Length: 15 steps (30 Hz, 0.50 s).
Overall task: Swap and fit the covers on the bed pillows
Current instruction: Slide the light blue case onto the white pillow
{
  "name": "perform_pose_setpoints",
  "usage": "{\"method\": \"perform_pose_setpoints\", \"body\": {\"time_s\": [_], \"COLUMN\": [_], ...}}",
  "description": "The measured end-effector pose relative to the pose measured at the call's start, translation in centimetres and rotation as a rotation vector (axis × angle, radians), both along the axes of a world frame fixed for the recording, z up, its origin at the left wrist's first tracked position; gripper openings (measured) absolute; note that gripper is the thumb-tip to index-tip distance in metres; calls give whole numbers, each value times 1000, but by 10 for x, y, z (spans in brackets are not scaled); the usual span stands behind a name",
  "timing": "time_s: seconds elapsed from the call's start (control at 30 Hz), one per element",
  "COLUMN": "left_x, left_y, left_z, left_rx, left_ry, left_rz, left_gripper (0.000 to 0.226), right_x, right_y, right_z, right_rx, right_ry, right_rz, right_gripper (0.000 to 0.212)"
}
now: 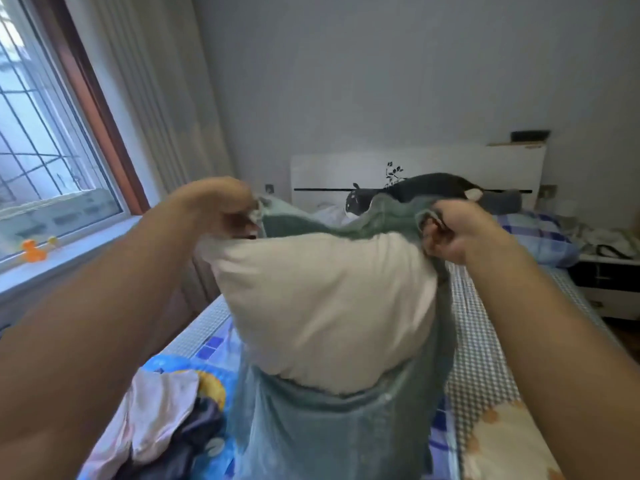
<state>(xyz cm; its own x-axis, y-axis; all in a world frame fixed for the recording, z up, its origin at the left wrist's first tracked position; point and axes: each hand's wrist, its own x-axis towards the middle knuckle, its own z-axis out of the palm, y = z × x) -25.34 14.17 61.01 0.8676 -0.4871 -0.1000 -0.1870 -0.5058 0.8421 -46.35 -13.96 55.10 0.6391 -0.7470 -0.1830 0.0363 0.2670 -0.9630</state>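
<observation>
A white pillow (pixel 322 306) stands upright over the bed, its lower part inside a teal green cover (pixel 332 434). The cover's open end rises behind the pillow's top. My left hand (pixel 221 206) pinches the cover's upper left corner. My right hand (pixel 457 233) grips the upper right corner, fingers curled round the fabric. Both hands hold the cover up at about the same height, one at each side of the pillow.
Crumpled pink and dark cloths (pixel 162 420) lie on the bed (pixel 485 358) at lower left. A black and white plush toy (pixel 426 188) and a blue checked pillow (pixel 540 233) sit by the white headboard (pixel 329 171). A nightstand (pixel 609 285) stands right, a window (pixel 41 133) left.
</observation>
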Motion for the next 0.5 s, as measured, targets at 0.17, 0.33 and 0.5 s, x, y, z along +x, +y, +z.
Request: {"method": "perform_pose_setpoints", "body": {"time_s": [0.17, 0.33, 0.5], "left_x": [8, -12, -53], "left_y": [-4, -16, -17], "left_z": [-164, -275, -334], "left_rx": [278, 143, 139], "left_ry": [118, -418, -502], "left_rz": [75, 282, -594], "left_gripper": [25, 32, 25], "right_x": [-27, -37, -10], "right_y": [-25, -4, 5], "right_z": [-170, -219, -209], "right_rx": [71, 48, -46], "right_ry": [432, 349, 247], "right_rz": [-88, -170, -186], "right_gripper": [25, 19, 15]}}
